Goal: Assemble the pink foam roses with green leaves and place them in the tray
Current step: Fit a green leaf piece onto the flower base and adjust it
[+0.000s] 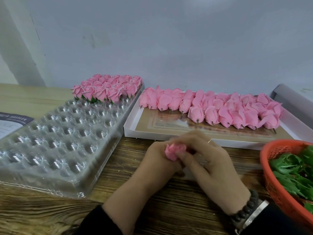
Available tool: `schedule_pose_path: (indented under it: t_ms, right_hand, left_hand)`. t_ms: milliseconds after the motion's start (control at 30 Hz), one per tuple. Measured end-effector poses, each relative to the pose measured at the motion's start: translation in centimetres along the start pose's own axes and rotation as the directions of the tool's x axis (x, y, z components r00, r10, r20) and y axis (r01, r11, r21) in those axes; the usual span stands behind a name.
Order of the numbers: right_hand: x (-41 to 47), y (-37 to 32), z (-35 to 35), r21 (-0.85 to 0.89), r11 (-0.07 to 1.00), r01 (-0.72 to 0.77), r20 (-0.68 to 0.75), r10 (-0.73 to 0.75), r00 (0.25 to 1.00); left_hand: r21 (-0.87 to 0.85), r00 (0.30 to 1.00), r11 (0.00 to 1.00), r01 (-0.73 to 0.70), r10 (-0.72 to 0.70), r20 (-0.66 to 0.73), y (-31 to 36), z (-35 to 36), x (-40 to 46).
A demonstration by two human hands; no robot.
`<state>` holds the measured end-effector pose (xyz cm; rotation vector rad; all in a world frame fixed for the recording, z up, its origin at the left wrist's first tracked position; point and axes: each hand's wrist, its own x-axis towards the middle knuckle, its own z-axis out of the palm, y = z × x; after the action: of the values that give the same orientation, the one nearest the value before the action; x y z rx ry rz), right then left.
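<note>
Both hands meet over the wooden table around one pink foam rose (pixel 172 151). My left hand (pixel 157 160) grips the rose from the left. My right hand (pixel 210 158) curls its fingers round the rose's right side, hiding its base. A clear plastic tray (pixel 55 139) with round cups lies to the left; several finished roses with green leaves (pixel 108 89) fill its far end. A white box (pixel 133 131) behind the hands holds several bare pink roses (pixel 220 109) on short stems. An orange basket (pixel 271 175) at the right holds green leaves (pixel 294 172).
A printed paper (pixel 11 122) lies at the far left beside the tray. A grey wall stands close behind the table. A grey roll (pixel 291 97) leans at the far right behind the white box.
</note>
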<state>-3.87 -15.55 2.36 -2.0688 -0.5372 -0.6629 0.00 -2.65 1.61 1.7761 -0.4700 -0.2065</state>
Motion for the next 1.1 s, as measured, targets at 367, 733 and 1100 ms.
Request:
schedule_pose_path:
  t_ms: [367,733,1100]
  right_hand:
    - [-0.3,0.5,1.8,0.068,0.976,-0.205,-0.052,0.208,0.977]
    - [-0.1,0.2,1.5,0.195,0.918,-0.345,-0.023,0.356,0.934]
    - [-0.2,0.8,1.7,0.311,0.871,-0.38,0.051,0.384,0.922]
  left_hand:
    - [-0.852,0.959,0.507,0.126,-0.282,-0.026,0.8,1.3,0.4]
    - [-0.848,0.971,0.484,0.217,-0.196,0.137,0.9,1.6,0.2]
    - [-0.832,0.974,0.535,0.151,-0.226,0.032,0.7,1.5,0.4]
